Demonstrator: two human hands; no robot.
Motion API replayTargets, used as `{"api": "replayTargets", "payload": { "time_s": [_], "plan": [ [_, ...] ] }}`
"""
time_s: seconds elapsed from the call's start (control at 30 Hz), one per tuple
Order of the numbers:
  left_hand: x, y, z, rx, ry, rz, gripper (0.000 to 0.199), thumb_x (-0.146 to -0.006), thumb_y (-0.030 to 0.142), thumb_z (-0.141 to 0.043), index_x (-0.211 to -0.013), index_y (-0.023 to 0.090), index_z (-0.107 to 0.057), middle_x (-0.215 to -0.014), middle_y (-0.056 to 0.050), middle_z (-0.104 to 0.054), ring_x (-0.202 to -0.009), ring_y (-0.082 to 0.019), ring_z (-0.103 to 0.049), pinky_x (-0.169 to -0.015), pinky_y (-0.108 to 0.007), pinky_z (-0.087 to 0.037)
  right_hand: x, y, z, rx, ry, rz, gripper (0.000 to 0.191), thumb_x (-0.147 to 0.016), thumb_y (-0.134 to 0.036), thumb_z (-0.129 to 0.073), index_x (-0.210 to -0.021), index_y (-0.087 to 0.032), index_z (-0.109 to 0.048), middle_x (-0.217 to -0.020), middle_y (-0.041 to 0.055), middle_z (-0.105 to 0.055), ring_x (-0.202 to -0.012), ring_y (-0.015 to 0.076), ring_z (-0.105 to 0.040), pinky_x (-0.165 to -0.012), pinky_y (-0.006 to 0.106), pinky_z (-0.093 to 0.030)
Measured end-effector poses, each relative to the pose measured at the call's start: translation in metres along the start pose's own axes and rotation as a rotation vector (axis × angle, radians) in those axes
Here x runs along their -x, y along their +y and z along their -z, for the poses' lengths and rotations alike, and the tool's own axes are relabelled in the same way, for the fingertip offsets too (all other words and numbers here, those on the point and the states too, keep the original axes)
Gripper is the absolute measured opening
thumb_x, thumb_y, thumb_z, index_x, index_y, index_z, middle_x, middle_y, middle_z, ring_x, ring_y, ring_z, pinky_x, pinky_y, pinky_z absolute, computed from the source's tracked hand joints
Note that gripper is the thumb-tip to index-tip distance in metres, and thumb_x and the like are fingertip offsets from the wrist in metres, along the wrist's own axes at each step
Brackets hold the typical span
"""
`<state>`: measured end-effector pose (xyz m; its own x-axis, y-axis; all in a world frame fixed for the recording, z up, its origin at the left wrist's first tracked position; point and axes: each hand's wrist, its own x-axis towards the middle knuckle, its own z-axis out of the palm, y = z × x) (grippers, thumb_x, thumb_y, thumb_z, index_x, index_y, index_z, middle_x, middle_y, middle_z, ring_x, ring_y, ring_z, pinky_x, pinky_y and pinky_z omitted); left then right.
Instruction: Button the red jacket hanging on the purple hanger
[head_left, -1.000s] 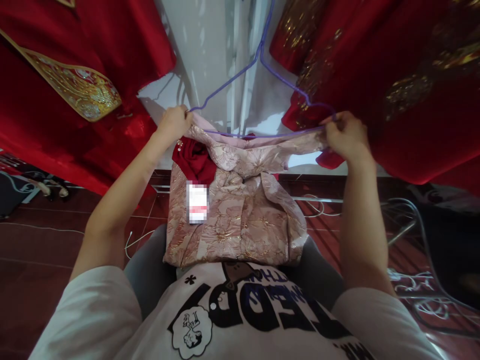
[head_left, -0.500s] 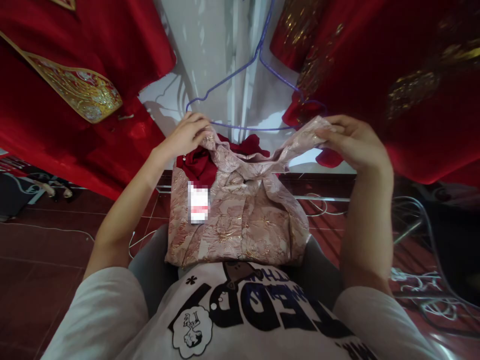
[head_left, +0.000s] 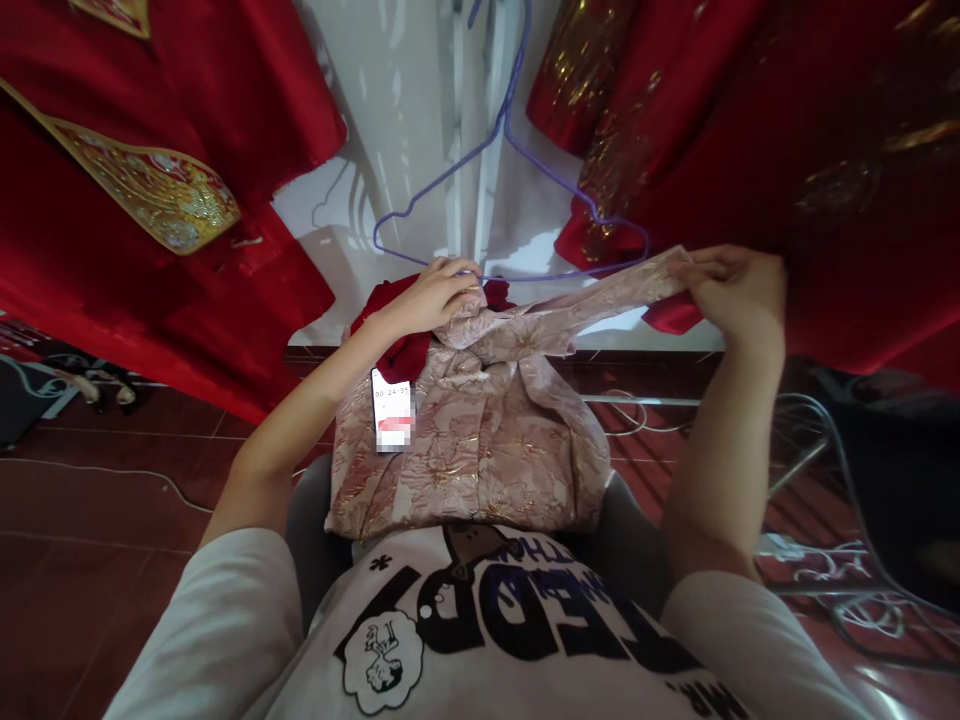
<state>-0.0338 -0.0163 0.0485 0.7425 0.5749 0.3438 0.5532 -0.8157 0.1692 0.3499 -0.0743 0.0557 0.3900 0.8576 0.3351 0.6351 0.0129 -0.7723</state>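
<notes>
Across my lap lies a pink brocade garment (head_left: 450,450) with gold floral patterning. My left hand (head_left: 448,292) grips its upper band near the middle. Out to the right, my right hand (head_left: 724,290) pinches the far end of that band, and the strip is drawn out between the two hands. Dark red cloth (head_left: 401,350) is bunched beside and under my left wrist. A phone (head_left: 393,410) with a lit timer screen rests on the garment's left part. Just beyond the hands hangs a purple wire hanger (head_left: 510,125).
Red garments with gold decoration hang on the left (head_left: 225,100) and on the right (head_left: 750,200). At right stands a black chair (head_left: 892,500) with a metal frame. White cables (head_left: 862,610) lie by it on the red tiled floor (head_left: 90,560). Shoes (head_left: 105,390) sit far left.
My left hand has moved right along the band, and my right hand has gone slightly further right. The band is now stretched more to the right. The phone's screen has turned more visible.
</notes>
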Motion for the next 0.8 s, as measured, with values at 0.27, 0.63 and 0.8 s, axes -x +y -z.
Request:
{"api": "replayTargets", "payload": {
  "time_s": [0.27,0.63,0.8],
  "plan": [
    [0.01,0.0,-0.001,0.022,0.021,-0.021,0.021,-0.104,0.022,-0.046,-0.104,0.021,-0.066,-0.143,-0.012,-0.058,-0.133,-0.03,-0.052,-0.118,-0.05,-0.039,-0.006,0.001,-0.012,-0.169,0.123,0.001,0.016,-0.082,-0.003,-0.071,-0.083,-0.019,-0.072,-0.09,0.0112,-0.078,-0.08,0.0202,-0.074,-0.079,0.035,-0.057],
    [0.006,-0.003,-0.006,0.089,0.037,-0.065,0.018,-0.104,0.022,-0.05,-0.103,0.021,-0.068,-0.139,-0.01,-0.061,-0.133,-0.029,-0.053,-0.117,-0.048,-0.041,-0.029,-0.047,-0.07,-0.1,0.149,0.506,0.009,-0.096,-0.016,-0.061,-0.102,-0.017,-0.068,-0.097,0.006,-0.074,-0.092,0.0188,-0.071,-0.091,0.037,-0.055],
    [0.004,-0.013,0.0,0.16,0.216,0.01,0.012,-0.102,0.021,-0.057,-0.106,0.021,-0.069,-0.122,-0.008,-0.069,-0.118,-0.025,-0.065,-0.108,-0.041,-0.05,-0.034,-0.044,-0.091,-0.014,0.05,0.506,0.019,-0.106,-0.039,-0.044,-0.111,-0.024,-0.055,-0.111,0.005,-0.069,-0.103,0.0237,-0.065,-0.104,0.057,-0.044]
  ]
}}
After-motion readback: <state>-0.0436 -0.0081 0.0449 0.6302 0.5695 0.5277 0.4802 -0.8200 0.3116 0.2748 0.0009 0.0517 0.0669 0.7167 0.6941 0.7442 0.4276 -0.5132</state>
